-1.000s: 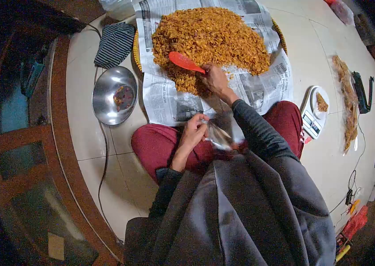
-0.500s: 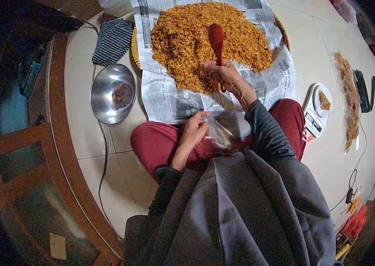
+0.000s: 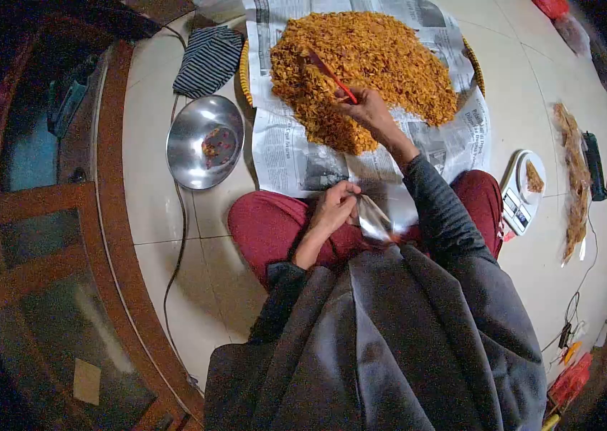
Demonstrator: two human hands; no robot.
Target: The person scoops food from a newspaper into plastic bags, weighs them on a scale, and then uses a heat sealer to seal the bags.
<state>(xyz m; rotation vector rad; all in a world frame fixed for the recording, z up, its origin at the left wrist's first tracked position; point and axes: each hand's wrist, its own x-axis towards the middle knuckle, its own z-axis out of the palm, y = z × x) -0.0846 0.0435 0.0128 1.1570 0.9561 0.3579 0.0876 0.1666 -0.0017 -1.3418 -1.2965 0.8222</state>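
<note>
My right hand (image 3: 369, 113) is closed round the handle of a red spoon (image 3: 332, 75), whose bowl end points up and left over a big heap of orange-brown fried flakes (image 3: 368, 54). The heap lies on sheets of newspaper (image 3: 274, 154). Over my lap, my left hand (image 3: 333, 208) pinches the edge of a small clear plastic bag (image 3: 375, 219). The bag hangs to the right of the fingers; a little orange-brown matter seems to show at its lower end, though it is blurred.
A steel bowl (image 3: 192, 161) with a few reddish bits stands at left, below a striped cloth (image 3: 208, 61). Right of my knee, a white kitchen scale (image 3: 516, 208) carries a small filled bag (image 3: 534, 178). Farther right lie a long row of filled bags (image 3: 572, 194) and a black device (image 3: 596, 169).
The red spoon has turned from upright to tilted left, its bowl now seen edge-on over the heap. The bag in my left hand looks wider. The whole view has shifted slightly.
</note>
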